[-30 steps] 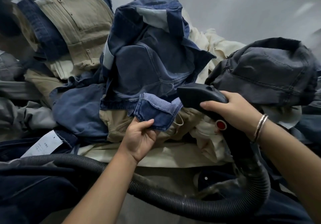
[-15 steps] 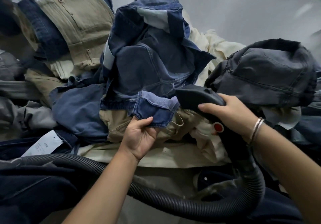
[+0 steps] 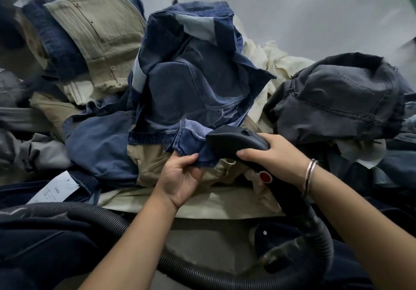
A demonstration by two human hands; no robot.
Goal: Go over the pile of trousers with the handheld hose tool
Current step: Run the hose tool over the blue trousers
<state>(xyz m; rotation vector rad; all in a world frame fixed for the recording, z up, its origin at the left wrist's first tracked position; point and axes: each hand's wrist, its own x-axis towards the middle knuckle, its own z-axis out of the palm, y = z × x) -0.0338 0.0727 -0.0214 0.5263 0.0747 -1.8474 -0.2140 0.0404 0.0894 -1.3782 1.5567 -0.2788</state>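
Heaped trousers (image 3: 198, 91), left hand (image 3: 180, 179) pinching denim, right hand (image 3: 270, 157) gripping hose tool (image 3: 234, 141)

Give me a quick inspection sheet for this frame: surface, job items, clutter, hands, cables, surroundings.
Surface: hidden under trousers pile.
Job's things: black hose tool, head against blue jeans.
Clutter: white paper tag lying left on the pile.
Grippers: left hand pinches a jeans flap; right hand grips the tool, bracelet on its wrist.
Cables: ribbed hose loops across the front.
Surroundings: grey floor beyond the pile.
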